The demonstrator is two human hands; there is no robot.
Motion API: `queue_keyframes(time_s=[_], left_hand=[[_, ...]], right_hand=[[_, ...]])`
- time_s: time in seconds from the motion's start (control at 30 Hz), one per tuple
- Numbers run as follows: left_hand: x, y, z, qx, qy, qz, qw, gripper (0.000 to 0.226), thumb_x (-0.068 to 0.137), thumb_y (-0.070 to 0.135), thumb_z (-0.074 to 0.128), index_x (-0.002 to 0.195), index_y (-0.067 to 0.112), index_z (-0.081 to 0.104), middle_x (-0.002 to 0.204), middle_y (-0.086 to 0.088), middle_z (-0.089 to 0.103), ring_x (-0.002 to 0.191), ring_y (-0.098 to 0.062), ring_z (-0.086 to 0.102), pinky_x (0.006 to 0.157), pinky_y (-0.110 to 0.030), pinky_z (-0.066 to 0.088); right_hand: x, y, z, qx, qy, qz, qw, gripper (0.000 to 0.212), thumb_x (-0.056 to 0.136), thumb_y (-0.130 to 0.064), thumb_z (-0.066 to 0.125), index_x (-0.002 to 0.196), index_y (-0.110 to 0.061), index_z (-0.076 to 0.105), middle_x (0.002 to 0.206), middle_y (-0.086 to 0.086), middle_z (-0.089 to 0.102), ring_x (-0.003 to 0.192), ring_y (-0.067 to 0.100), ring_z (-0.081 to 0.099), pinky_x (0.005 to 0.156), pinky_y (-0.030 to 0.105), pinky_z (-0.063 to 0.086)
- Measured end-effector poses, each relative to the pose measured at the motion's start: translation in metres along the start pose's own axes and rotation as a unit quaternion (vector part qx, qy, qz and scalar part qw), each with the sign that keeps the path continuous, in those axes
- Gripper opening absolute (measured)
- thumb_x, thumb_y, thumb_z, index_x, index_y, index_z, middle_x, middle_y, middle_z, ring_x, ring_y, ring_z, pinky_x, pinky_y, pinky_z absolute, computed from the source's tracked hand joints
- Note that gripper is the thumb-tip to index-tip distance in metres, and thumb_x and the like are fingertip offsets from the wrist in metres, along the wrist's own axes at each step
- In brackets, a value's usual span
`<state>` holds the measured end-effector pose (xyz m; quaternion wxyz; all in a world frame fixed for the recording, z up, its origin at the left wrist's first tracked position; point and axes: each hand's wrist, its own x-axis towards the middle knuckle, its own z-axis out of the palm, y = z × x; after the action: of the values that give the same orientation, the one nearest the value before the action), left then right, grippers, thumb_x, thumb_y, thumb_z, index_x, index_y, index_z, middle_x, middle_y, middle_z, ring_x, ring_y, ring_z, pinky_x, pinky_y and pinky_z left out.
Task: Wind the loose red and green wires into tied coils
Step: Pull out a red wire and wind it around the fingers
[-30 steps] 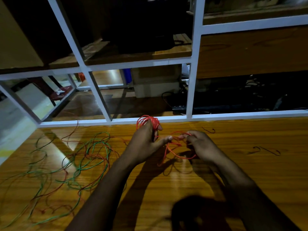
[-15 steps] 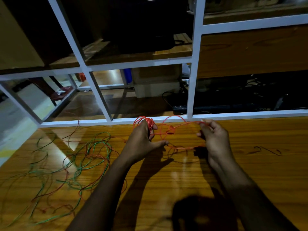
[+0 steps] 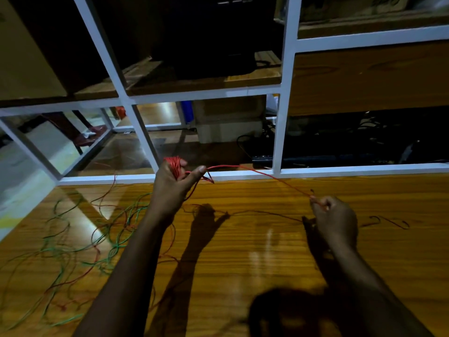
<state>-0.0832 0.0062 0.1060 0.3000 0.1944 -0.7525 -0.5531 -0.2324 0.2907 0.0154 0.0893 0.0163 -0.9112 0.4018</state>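
My left hand (image 3: 173,186) grips a coil of red wire (image 3: 175,166) wound around its fingers, raised near the table's far edge. From the coil a straight strand of red wire (image 3: 257,172) runs right and down to my right hand (image 3: 334,218), which pinches its end between thumb and fingertips. A loose tangle of green and red wires (image 3: 80,239) lies spread on the wooden table (image 3: 243,251) at the left, under and beside my left forearm.
A white metal frame (image 3: 279,117) stands along the table's far edge, with dark shelves and boxes behind it. Two short dark wire scraps (image 3: 388,221) lie on the table to the right of my right hand.
My right hand has moved right and toward me, pulling the slack loop of red wire out into a taut straight strand. My left hand has kept the coil, shifting slightly up.
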Motion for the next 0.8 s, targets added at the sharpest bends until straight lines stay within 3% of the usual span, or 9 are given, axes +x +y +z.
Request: queue_keyframes(time_s=[0.1,0.2,0.27,0.3,0.37,0.47,0.57,0.63,0.8], left_hand=[[-0.003,0.004,0.005,-0.019,-0.033,-0.007,0.999,0.029,0.088,0.032,0.071,0.103,0.017,0.051,0.079,-0.001,0.055,0.073,-0.014,0.057,0.071,-0.034,0.051],[-0.006,0.004,0.016,-0.049,-0.044,-0.020,0.998,0.025,0.091,0.031,0.067,0.102,0.014,0.052,0.073,0.002,0.052,0.066,-0.008,0.053,0.068,-0.029,0.047],[-0.009,0.004,0.021,-0.065,-0.051,-0.023,0.996,0.023,0.092,0.030,0.066,0.100,0.013,0.052,0.069,0.005,0.050,0.063,-0.006,0.052,0.065,-0.024,0.047],[-0.010,0.004,0.024,-0.077,-0.057,-0.022,0.995,0.023,0.093,0.029,0.066,0.100,0.012,0.052,0.068,0.005,0.051,0.062,-0.006,0.052,0.063,-0.021,0.048],[-0.012,0.004,0.027,-0.082,-0.071,-0.013,0.994,0.026,0.094,0.030,0.064,0.100,0.008,0.051,0.070,0.002,0.052,0.064,-0.007,0.053,0.061,-0.018,0.049],[-0.014,0.005,0.031,-0.080,-0.087,-0.010,0.993,0.033,0.092,0.038,0.062,0.099,0.007,0.052,0.073,-0.003,0.051,0.066,-0.011,0.052,0.064,-0.020,0.048],[-0.019,0.009,0.040,-0.101,-0.082,-0.020,0.991,0.041,0.087,0.041,0.065,0.103,0.005,0.053,0.073,-0.004,0.052,0.065,-0.012,0.052,0.064,-0.024,0.048],[-0.022,0.010,0.046,-0.102,-0.081,-0.003,0.991,0.041,0.089,0.038,0.064,0.102,0.001,0.052,0.072,-0.008,0.051,0.063,-0.013,0.051,0.060,-0.023,0.047],[-0.026,0.010,0.049,-0.087,-0.115,0.012,0.990,0.027,0.099,0.028,0.059,0.095,0.003,0.052,0.071,-0.010,0.048,0.062,-0.016,0.048,0.059,-0.024,0.045]], right_hand=[[-0.005,-0.002,0.008,-0.020,-0.117,-0.012,0.993,0.016,0.096,-0.040,0.062,0.100,-0.024,0.061,0.081,-0.001,0.062,0.068,0.018,0.057,0.056,0.030,0.045],[-0.013,-0.020,0.010,0.068,-0.241,-0.014,0.968,0.048,0.093,-0.040,0.065,0.137,-0.034,0.045,0.117,-0.008,0.058,0.096,0.013,0.060,0.062,0.025,0.044],[-0.013,-0.030,0.007,0.108,-0.222,-0.046,0.968,0.052,0.096,-0.044,0.057,0.144,-0.030,0.042,0.137,-0.007,0.052,0.120,0.016,0.054,0.082,0.030,0.050],[-0.013,-0.035,0.003,0.121,-0.182,-0.081,0.972,0.045,0.098,-0.044,0.053,0.140,-0.029,0.047,0.139,-0.005,0.053,0.122,0.016,0.054,0.090,0.038,0.052],[-0.015,-0.050,-0.009,0.171,-0.124,-0.144,0.967,0.025,0.100,-0.036,0.053,0.121,-0.026,0.060,0.121,-0.005,0.063,0.108,0.007,0.059,0.090,0.041,0.055],[-0.027,-0.081,-0.025,0.234,-0.172,-0.179,0.940,0.010,0.099,-0.026,0.058,0.099,-0.025,0.068,0.093,-0.010,0.068,0.089,0.001,0.062,0.077,0.027,0.055],[-0.045,-0.108,-0.029,0.325,-0.286,-0.161,0.887,0.010,0.097,-0.025,0.061,0.101,-0.020,0.069,0.095,0.000,0.073,0.088,0.010,0.069,0.072,0.027,0.059],[-0.055,-0.117,-0.025,0.357,-0.321,-0.141,0.866,0.016,0.094,-0.028,0.067,0.108,-0.022,0.067,0.102,-0.001,0.071,0.093,0.008,0.068,0.073,0.026,0.060],[-0.057,-0.121,-0.016,0.225,-0.236,-0.202,0.924,0.029,0.085,-0.029,0.077,0.104,-0.039,0.059,0.103,-0.015,0.054,0.094,0.001,0.054,0.068,0.014,0.047]])
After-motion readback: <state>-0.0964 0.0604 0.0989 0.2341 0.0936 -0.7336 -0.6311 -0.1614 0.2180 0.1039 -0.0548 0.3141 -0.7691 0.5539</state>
